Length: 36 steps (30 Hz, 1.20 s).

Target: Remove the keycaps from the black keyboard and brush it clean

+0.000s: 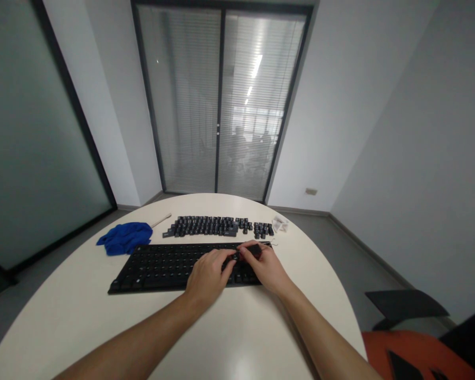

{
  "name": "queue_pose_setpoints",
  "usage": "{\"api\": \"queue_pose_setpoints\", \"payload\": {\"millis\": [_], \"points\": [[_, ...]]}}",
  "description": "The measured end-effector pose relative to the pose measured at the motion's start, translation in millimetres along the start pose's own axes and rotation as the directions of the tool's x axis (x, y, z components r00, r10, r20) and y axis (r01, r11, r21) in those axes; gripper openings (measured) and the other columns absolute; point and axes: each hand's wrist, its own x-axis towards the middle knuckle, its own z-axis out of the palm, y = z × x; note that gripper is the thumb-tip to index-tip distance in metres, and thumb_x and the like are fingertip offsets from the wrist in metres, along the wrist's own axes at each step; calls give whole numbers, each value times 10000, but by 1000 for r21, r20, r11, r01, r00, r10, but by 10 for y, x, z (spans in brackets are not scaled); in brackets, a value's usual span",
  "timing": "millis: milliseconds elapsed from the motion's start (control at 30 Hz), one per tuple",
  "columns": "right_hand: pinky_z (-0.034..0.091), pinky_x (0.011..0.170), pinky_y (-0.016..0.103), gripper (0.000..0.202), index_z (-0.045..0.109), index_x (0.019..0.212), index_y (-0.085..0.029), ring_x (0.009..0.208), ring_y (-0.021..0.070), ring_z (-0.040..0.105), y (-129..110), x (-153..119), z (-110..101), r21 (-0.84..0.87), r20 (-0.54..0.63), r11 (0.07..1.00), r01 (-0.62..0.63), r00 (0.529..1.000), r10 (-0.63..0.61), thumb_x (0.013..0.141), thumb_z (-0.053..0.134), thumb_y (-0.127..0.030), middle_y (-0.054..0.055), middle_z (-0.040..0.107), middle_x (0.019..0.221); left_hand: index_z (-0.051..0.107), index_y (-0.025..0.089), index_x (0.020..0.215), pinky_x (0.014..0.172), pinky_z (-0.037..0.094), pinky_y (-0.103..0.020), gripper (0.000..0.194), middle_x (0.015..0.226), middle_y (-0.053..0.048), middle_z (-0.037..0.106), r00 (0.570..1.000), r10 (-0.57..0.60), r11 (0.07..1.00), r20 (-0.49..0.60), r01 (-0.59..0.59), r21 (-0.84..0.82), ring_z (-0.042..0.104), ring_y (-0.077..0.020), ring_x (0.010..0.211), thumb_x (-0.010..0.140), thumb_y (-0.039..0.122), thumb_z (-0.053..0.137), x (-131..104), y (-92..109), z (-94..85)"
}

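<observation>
A black keyboard (164, 266) lies on the table with many of its key positions stripped of caps. Over its right part, my left hand (210, 272) pinches a small black keycap (235, 256) between thumb and fingers. Close beside it, my right hand (267, 266) is closed around a small dark object (255, 249); its exact kind is hard to make out. The fingertips of both hands nearly meet at the keycap. Behind the keyboard, loose black keycaps (206, 226) are laid out in rows like a keyboard layout.
A crumpled blue cloth (126, 237) lies at the left, with a thin pale stick-like brush (161, 220) beyond it. Clear plastic pieces (280, 224) rest at the back right of the round white table (237, 332). An orange chair (411, 353) stands at the right.
</observation>
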Motion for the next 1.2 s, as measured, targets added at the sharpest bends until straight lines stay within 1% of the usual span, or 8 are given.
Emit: {"api": "queue_pose_setpoints", "payload": {"millis": [133,200,267,400,633,900,1033,1200], "points": [[456,877,326,349,673,840,-190,906,199,626,-41,7,-69,-107,-64,991,77,994,-84,981,454,-423,63,678,930,635,222,1120,901,506,-368,210,1059,-46,709,1000,-15,1000,-14,14,-15,656,-213,980,953,271,517,-4,-7,9],[441,899,326,345,660,858,-195,949,200,611,-56,8,-109,-161,-44,976,145,987,-154,1000,418,-396,72,665,979,639,226,1112,903,504,-365,206,1049,-42,708,999,-30,999,-13,30,-24,656,-210,974,950,277,523,-6,-15,16],[443,872,315,302,647,921,-202,942,196,608,-68,4,-136,-197,14,965,174,984,-175,1008,405,-361,66,668,978,644,229,1103,898,505,-359,202,1037,-39,708,998,-55,998,-12,55,-42,656,-207,962,943,287,536,-8,-22,23],[449,792,288,218,638,951,-205,860,189,625,-99,-18,-135,-239,116,957,164,983,-139,992,449,-305,40,692,911,648,230,1097,895,506,-352,199,1041,-37,709,995,-96,992,-13,95,-79,656,-205,958,932,290,555,-8,-26,27],[469,779,264,181,698,1029,-224,882,195,664,-134,-44,-103,-205,193,966,155,974,-116,935,569,-308,31,735,975,657,237,1080,892,508,-354,196,1022,-34,706,997,-79,993,-12,78,-88,655,-206,949,938,319,550,-5,-26,18],[477,796,285,172,712,1009,-228,900,207,665,-109,-37,-104,-238,181,960,145,978,-103,915,594,-310,40,740,983,653,249,1113,904,511,-341,206,1030,-29,707,997,-70,990,-31,66,-129,662,-194,957,933,294,563,-11,-69,63],[474,796,280,158,706,995,-224,898,202,667,-108,-36,-116,-273,171,951,148,980,-104,908,604,-307,38,739,981,647,249,1071,881,521,-317,167,997,-12,712,995,-89,980,-38,81,-183,671,-177,923,913,262,591,-6,-77,66],[476,773,277,173,710,998,-221,875,204,669,-105,-36,-116,-318,175,934,160,979,-108,889,625,-325,44,739,966,637,249,1040,878,519,-319,134,993,-2,712,995,-96,978,-27,89,-186,671,-175,931,914,251,590,1,-69,46]]}}
